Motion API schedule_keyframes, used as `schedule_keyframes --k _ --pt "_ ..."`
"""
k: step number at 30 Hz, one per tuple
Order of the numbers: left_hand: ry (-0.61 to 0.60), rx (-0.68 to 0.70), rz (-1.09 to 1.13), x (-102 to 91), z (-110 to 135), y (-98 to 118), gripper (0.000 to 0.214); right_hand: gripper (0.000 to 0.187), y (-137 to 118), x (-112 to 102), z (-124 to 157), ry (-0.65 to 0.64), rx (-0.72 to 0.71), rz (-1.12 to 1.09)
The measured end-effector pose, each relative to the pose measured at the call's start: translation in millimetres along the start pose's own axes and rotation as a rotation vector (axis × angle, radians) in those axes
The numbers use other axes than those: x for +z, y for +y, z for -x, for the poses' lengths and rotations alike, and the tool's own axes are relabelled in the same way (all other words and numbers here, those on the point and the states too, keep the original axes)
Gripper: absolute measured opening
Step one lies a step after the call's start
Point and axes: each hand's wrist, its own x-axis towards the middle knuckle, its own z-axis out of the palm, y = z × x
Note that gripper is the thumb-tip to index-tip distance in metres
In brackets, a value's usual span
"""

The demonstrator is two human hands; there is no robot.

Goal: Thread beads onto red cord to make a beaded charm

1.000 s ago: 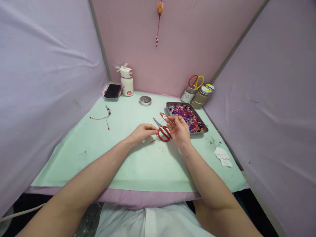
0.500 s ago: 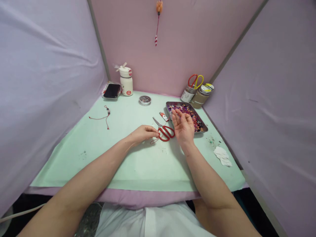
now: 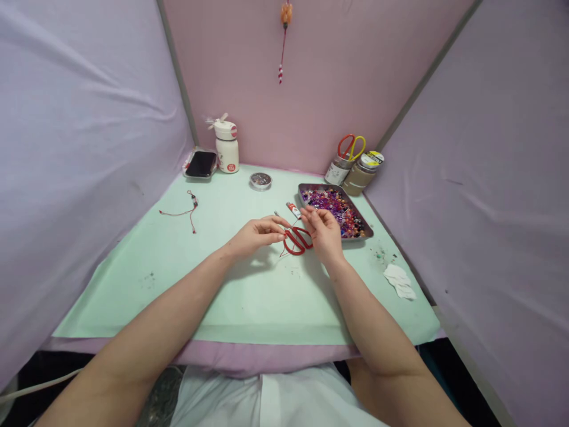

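My left hand (image 3: 260,236) pinches a thin red cord (image 3: 281,254) between thumb and fingertips, and a small loop of it hangs below the fingers. From there the strand rises towards my right hand (image 3: 323,234), whose thumb and forefinger are closed on what looks like its other end; the tip is too fine to make out. Under the fingers lie red-handled scissors (image 3: 294,244), blades pointing away and partly covered by my left hand. A small lighter (image 3: 293,209) rests just beyond them. Beside my right hand stands a metal tray (image 3: 365,232) of purple, red and dark beads.
A corded ornament (image 3: 194,201) lies at the left. Along the back are a phone (image 3: 201,164), a white bottle (image 3: 227,151), a round clear box (image 3: 260,181), a can with scissors (image 3: 336,172) and a jar (image 3: 359,177). Crumpled tissue (image 3: 400,281) lies at the right.
My right hand has turned from an open palm over the bead tray to a pinch, moving slightly left and lower. My left fingers have risen a little with the cord.
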Motion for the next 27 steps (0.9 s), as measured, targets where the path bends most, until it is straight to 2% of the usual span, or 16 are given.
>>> schedule_keyframes --k 5,8,11,13,16,18,19,21,24,27 --pt "0.007 0.009 0.033 -1.5 2.0 1.3 0.015 0.032 13.3 5.1 10.8 -0.141 0.168 0.075" --pt "0.03 -0.009 0.049 -2.0 0.5 -2.1 0.018 0.031 17.3 6.5 14.4 -0.184 0.191 0.139" --pt "0.108 -0.037 0.031 -3.2 -2.6 -7.6 0.022 0.027 17.1 4.5 13.7 -0.194 0.182 0.247" --pt "0.177 -0.07 -0.012 -3.8 -4.3 -10.1 0.024 0.024 15.5 1.7 12.0 -0.159 0.125 0.39" --pt "0.231 -0.102 -0.073 -3.1 -5.2 -9.9 0.027 0.018 12.0 -1.5 10.7 -0.052 -0.088 0.607" --pt "0.239 -0.111 -0.102 -1.7 -4.8 -7.9 0.027 0.016 9.9 -1.4 11.7 -0.006 -0.214 0.65" --pt "0.241 -0.115 -0.116 -0.8 -4.4 -7.0 0.026 0.015 9.3 -0.4 12.9 -0.008 -0.237 0.631" --pt "0.243 -0.117 -0.144 0.9 -3.9 -6.6 0.026 0.016 9.7 3.2 16.2 -0.067 -0.189 0.512" --pt "0.232 -0.103 -0.183 2.4 -4.2 -10.4 0.026 0.02 13.7 11.2 22.1 -0.196 0.038 0.231" --pt "0.213 -0.091 -0.196 2.7 -5.5 -16.0 0.029 0.023 17.7 18.4 26.4 -0.239 0.219 0.044"
